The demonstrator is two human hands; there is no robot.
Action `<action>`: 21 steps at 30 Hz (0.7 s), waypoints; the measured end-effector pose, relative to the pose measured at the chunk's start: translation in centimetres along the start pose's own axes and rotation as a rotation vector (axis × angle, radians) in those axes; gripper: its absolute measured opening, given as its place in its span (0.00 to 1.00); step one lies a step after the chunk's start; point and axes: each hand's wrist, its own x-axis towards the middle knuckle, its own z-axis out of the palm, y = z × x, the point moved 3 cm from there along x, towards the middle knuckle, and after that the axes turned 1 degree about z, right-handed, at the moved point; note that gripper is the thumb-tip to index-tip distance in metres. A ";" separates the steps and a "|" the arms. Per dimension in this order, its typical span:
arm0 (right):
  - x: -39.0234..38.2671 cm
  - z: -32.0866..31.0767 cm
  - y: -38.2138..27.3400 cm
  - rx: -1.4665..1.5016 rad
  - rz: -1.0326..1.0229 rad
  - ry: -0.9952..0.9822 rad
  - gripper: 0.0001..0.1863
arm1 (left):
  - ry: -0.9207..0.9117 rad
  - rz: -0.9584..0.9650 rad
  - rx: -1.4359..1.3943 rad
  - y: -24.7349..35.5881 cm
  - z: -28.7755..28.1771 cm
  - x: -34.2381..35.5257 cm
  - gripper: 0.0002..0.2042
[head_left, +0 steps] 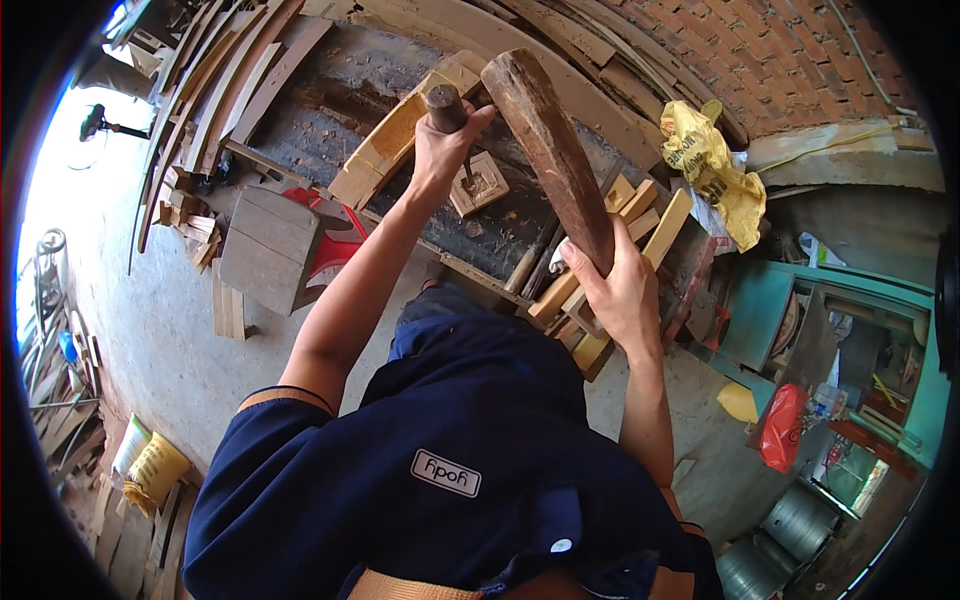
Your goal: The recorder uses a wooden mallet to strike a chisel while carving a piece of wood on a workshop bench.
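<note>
My left hand (450,150) is closed round the handle of a chisel (445,106), held upright with its blade pointing down. Below it, the blade reaches a small square wooden block (480,186) that has a recess cut in it. The block lies on the dark workbench (330,95), beside a thick, light wooden beam (385,145). In my right hand (620,290) is a long, worn wooden mallet (550,150), gripped at its lower end. Its thick end is raised up and to the right of the chisel, apart from it.
Wooden strips (665,225) lie at the bench's right, near a yellow sack (712,170). Long planks (215,85) lean at the back left. A wooden stool (268,250) and a red plastic chair (335,250) stand left of the bench. A teal cabinet (755,310) stands right.
</note>
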 end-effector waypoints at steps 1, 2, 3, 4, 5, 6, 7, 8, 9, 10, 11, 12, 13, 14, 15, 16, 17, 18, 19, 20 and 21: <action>0.0 0.1 0.1 -0.017 -0.004 0.013 0.31 | -0.003 -0.016 0.026 -0.1 0.1 -0.1 0.12; -0.1 0.1 0.0 -0.017 -0.003 0.014 0.31 | -0.004 -0.017 0.026 -0.4 0.1 -0.2 0.12; -0.1 0.1 0.0 -0.001 0.008 0.016 0.31 | -0.018 0.011 0.040 -0.6 0.2 -0.4 0.11; -0.1 0.1 0.0 0.015 0.018 0.015 0.31 | -0.030 0.038 0.054 -0.8 0.3 -0.5 0.11; 0.0 0.0 -0.3 0.016 0.017 0.014 0.31 | -0.029 0.038 0.054 -1.0 0.4 -0.5 0.11; 0.1 -0.4 -0.9 0.051 0.003 0.019 0.30 | -0.019 0.034 0.037 -1.2 0.6 -0.5 0.12; 0.3 -0.9 -1.6 0.087 -0.012 0.022 0.30 | -0.009 0.030 0.020 -1.3 0.8 -0.5 0.13; 0.5 -1.3 -2.4 0.087 -0.013 0.021 0.30 | -0.008 0.030 0.020 -1.1 1.0 -0.6 0.13; 0.6 -1.9 -3.3 0.147 -0.017 0.034 0.29 | -0.025 0.055 0.038 -0.8 1.2 -1.0 0.13; 0.7 -2.4 -4.0 0.206 -0.019 0.048 0.28 | -0.044 0.082 0.055 -0.6 1.6 -1.3 0.13; 0.8 -2.7 -4.7 0.206 -0.020 0.048 0.28 | -0.044 0.083 0.055 -0.4 1.9 -1.7 0.13; 0.9 -3.0 -5.5 0.284 -0.061 0.103 0.27 | -0.063 0.095 0.070 -0.3 2.2 -2.1 0.13; 0.8 -3.2 -6.1 0.358 -0.102 0.161 0.27 | -0.085 0.110 0.083 -0.1 2.6 -2.4 0.12; 1.1 -3.0 -6.4 0.283 -0.246 0.230 0.26 | -0.114 0.078 0.113 0.0 2.7 -2.7 0.10; 1.2 -2.0 -6.2 0.276 -0.257 0.256 0.25 | -0.116 0.081 0.112 -0.3 2.8 -2.6 0.10; 1.6 -0.9 -5.8 0.079 -0.233 0.167 0.25 | -0.191 0.114 -0.039 -0.6 3.1 -2.8 0.09; 2.1 0.3 -5.0 -0.116 -0.205 0.081 0.25 | -0.268 0.146 -0.188 -0.7 3.5 -2.8 0.09; 2.2 1.3 -4.3 -0.308 -0.175 0.038 0.26 | -0.272 0.150 -0.190 -0.9 3.6 -2.9 0.09; 2.1 1.5 -4.4 -0.242 -0.166 0.005 0.26 | -0.251 0.172 -0.185 -1.0 3.3 -2.9 0.09; 2.0 1.7 -3.9 -0.173 -0.156 -0.004 0.26 | -0.231 0.193 -0.181 -1.1 3.0 -2.9 0.09; 2.0 2.0 -3.2 -0.104 -0.146 -0.015 0.27 | -0.210 0.213 -0.176 -1.2 2.6 -2.8 0.09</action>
